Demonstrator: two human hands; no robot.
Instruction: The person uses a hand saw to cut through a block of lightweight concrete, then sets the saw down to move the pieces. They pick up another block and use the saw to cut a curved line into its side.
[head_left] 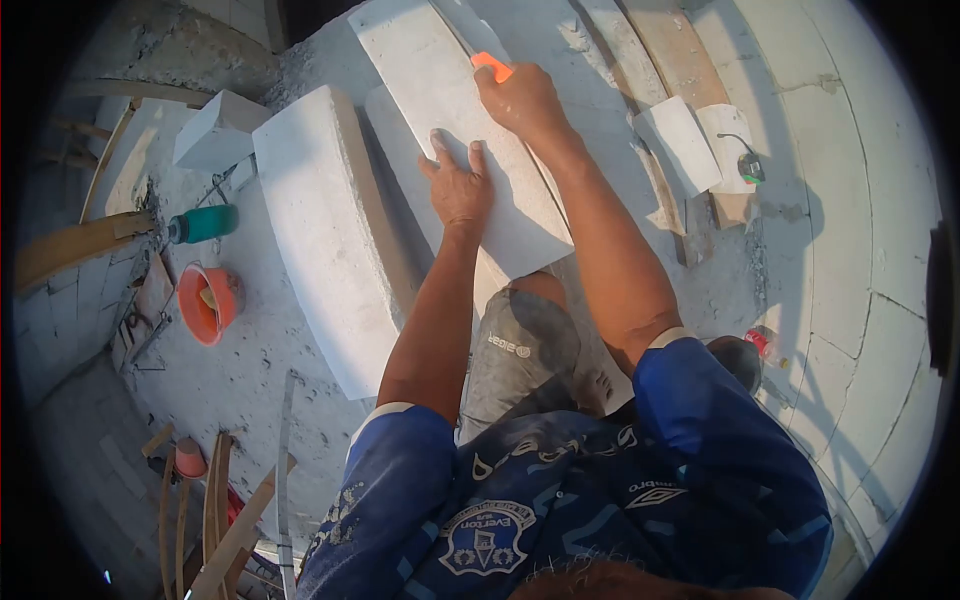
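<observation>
My left hand [460, 186] lies flat with fingers spread on a long pale block [410, 50], pressing its top face. My right hand [525, 103] is closed around the orange handle [491, 67] of what looks like a hand saw, at the block's right edge. Its blade shows only as a thin line running away along that edge, so most of it is hidden. A narrow seam continues down the block's right side beneath my right forearm. The block's near end lies just beyond my knee.
Another long white block [325, 230] lies to the left, with a smaller block [222, 130] behind it. Further left are a teal bottle [205, 224] and an orange bucket [207, 305]. At right sit a white piece [678, 147], a tape measure [750, 167] and a plastic bottle [766, 346].
</observation>
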